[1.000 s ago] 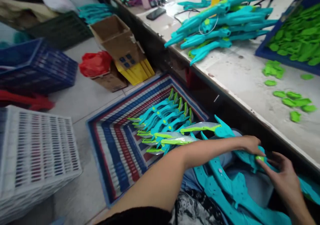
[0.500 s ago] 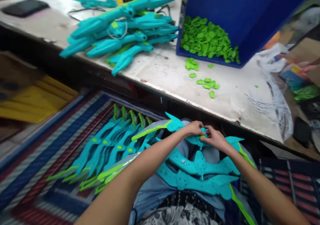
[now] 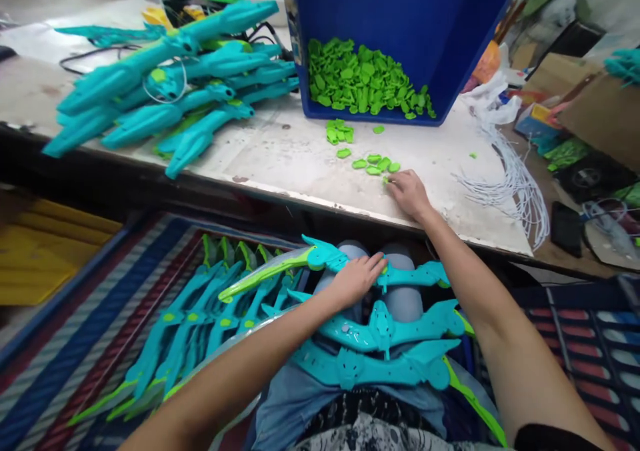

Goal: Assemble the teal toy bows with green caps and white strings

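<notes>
Across my lap lie several turquoise plastic toy bows (image 3: 383,331) with lime-green ends. My left hand (image 3: 357,279) holds the one farthest from me, its fingers laid over the middle and the thumb hidden. Just right of those fingertips is the bare turquoise limb of that held toy bow (image 3: 413,275). Out on the table, my right hand (image 3: 411,194) is closed at the fingertips on a small green plastic piece (image 3: 386,179). Beside it lie several more loose green pieces (image 3: 374,164).
A blue bin (image 3: 380,11) on its side holds a heap of green pieces (image 3: 360,77). Turquoise parts (image 3: 165,84) are stacked on the table's left. White cords (image 3: 520,184) hang over the right side. More bows (image 3: 200,311) stand in a row at my left.
My right hand has left the toy bow and reached forward to a green piece on the table. My left hand stays on the bow. The view has shifted right.
</notes>
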Demonstrator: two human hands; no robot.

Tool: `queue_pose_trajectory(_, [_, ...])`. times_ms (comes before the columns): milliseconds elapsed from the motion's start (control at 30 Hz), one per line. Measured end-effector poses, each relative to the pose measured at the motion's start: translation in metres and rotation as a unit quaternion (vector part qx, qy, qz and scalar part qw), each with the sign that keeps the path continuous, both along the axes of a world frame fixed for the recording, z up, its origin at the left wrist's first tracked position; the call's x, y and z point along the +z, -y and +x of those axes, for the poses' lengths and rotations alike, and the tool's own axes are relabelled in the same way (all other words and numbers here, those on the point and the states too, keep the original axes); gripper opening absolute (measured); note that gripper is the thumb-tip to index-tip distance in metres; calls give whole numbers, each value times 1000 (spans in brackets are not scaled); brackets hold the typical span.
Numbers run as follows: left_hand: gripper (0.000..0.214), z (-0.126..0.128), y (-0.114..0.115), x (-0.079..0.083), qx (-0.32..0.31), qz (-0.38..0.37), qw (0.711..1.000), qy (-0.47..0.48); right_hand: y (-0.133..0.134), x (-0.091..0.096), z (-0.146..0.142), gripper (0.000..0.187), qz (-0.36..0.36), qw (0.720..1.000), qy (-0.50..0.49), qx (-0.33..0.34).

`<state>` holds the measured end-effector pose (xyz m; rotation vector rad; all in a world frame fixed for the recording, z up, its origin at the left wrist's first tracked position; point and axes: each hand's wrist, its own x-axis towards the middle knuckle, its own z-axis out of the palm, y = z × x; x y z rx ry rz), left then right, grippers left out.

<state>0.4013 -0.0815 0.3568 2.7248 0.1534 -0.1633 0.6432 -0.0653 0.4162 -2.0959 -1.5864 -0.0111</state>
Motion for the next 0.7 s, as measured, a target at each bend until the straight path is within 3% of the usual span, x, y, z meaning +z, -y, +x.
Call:
queue_pose_trajectory(67, [54, 10, -8, 7, 8, -23, 999, -21, 7, 8, 6, 25, -14, 998, -66, -19])
queue_pose_trajectory(133, [46, 20, -19, 16, 4, -73, 997, -37, 20, 17, 12, 32, -75, 988, -135, -29])
queue_pose_trajectory(233, [26, 37, -38, 24, -2, -171, 981, -85, 39, 21, 18, 34, -151, 977, -142, -44])
queue_pose_trajectory(367, [23, 56, -57, 20, -10, -303, 941, -151, 55, 8, 19, 22, -74, 995, -22, -68])
queue_pose_trajectory(500, [25, 65, -62, 13, 1, -375, 911, -172, 65, -2, 9, 28, -35, 999, 39, -6])
queue_pose_trajectory(600, [27, 66, -62, 11, 2, -421, 888, -183, 80, -1, -12, 25, -7, 998, 56, 1])
queue_pose_trajectory(700, [34, 67, -63, 8, 2, -466, 866, -180, 113, -8, -50, 27, 43, 997, 46, 46])
